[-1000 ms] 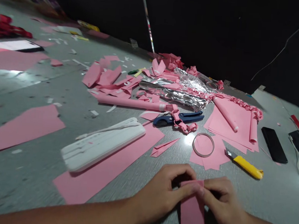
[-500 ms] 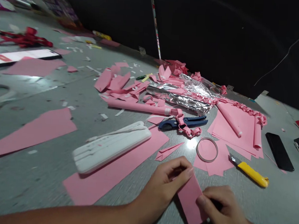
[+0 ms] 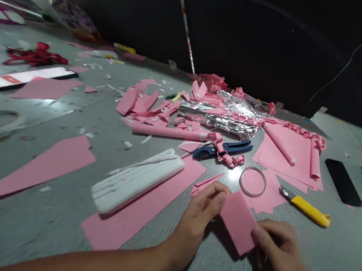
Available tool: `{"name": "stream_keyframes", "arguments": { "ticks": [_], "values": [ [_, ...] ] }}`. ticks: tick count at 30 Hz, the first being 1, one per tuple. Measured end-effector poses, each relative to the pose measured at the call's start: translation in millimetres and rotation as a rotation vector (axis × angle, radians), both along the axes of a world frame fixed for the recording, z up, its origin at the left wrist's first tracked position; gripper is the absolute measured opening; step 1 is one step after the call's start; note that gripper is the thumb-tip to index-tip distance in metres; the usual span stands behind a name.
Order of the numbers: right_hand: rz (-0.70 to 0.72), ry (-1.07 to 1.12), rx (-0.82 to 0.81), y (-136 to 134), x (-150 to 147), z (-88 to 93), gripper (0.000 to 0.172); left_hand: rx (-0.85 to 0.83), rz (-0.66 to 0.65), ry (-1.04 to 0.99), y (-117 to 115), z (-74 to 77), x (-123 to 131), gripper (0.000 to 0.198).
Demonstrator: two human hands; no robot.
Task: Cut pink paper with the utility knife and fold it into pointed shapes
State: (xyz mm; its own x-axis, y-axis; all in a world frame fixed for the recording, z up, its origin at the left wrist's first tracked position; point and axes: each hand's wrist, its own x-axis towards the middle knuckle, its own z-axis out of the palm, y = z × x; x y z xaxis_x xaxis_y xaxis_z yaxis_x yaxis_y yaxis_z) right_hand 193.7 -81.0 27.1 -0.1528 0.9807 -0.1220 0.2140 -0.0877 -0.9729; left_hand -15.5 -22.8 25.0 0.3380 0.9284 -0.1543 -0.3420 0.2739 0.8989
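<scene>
A small folded pink paper piece point(image 3: 239, 221) is held just above the grey table point(image 3: 53, 225) near its front edge. My left hand point(image 3: 198, 217) pinches its upper left corner with thumb and fingers. My right hand point(image 3: 276, 249) grips its lower right end, fingers curled around it. The piece lies tilted, running from upper left to lower right between the two hands.
A white flat case point(image 3: 137, 180) lies on a long pink sheet point(image 3: 138, 215). Blue scissors point(image 3: 223, 149), a tape ring point(image 3: 252, 182) and a yellow box cutter point(image 3: 308, 204) are beyond my hands. Foil point(image 3: 228, 118), pink rolls and scraps sit farther back. Black phones point(image 3: 343, 187) lie right.
The pink piece has turned from upright to slanted and lifted a little. My left hand slid to its top corner and my right hand dropped to its lower end.
</scene>
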Motion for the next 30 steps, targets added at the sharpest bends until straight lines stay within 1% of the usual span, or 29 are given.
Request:
{"name": "stream_keyframes", "arguments": {
  "ticks": [3,5,7,9,12,15,17,18,19,21,23,24,26,28,30],
  "values": [
    [-0.057,0.185,-0.113,1.4,-0.8,0.8,0.057,0.045,-0.135,-0.006,-3.4,2.7,-3.0,0.051],
    [-0.052,0.241,-0.117,2.2,-2.1,2.7,0.056,0.045,-0.226,-0.007,-4.9,6.6,-3.7,0.046],
    [-0.027,0.247,-0.095,2.6,-3.6,5.2,0.051,0.021,-0.263,-0.014,-5.3,10.3,-3.2,0.043],
    [-0.058,0.246,-0.057,2.5,-4.7,6.7,0.046,0.012,-0.234,0.015,-5.0,12.5,-2.5,0.044],
    [-0.194,0.263,-0.011,1.5,-4.8,4.1,0.041,0.021,-0.163,0.094,-4.3,13.0,-2.1,0.047],
    [-0.302,0.269,0.050,-0.7,-2.9,-0.3,0.035,0.045,-0.136,0.134,-4.2,11.7,-2.9,0.049],
    [-0.352,0.204,0.141,-2.6,-0.9,-0.1,0.027,0.068,-0.118,0.151,-4.7,10.4,-3.4,0.048],
    [-0.354,0.153,0.206,-3.3,0.0,1.2,0.022,0.080,-0.114,0.157,-4.9,9.7,-3.6,0.047],
    [-0.332,0.097,0.276,-3.8,0.8,3.0,0.018,0.098,-0.118,0.165,-5.2,9.0,-3.8,0.045],
    [-0.223,0.006,0.394,-3.5,1.7,7.4,0.014,0.159,-0.136,0.191,-5.4,8.2,-4.2,0.042],
    [-0.098,-0.040,0.444,-2.0,1.6,10.7,0.018,0.241,-0.160,0.225,-5.2,8.5,-4.7,0.037],
    [-0.060,-0.048,0.447,-1.1,1.3,11.6,0.021,0.280,-0.175,0.242,-4.9,8.9,-5.0,0.035],
    [-0.033,-0.049,0.426,0.4,0.4,11.8,0.022,0.327,-0.200,0.265,-4.3,9.8,-5.6,0.029],
    [-0.039,-0.024,0.372,0.8,-0.2,10.6,0.022,0.325,-0.221,0.278,-4.1,10.1,-5.9,0.025],
    [-0.043,0.060,0.273,0.4,-0.5,8.5,0.024,0.295,-0.246,0.279,-4.7,9.6,-5.5,0.024]
  ]
}}
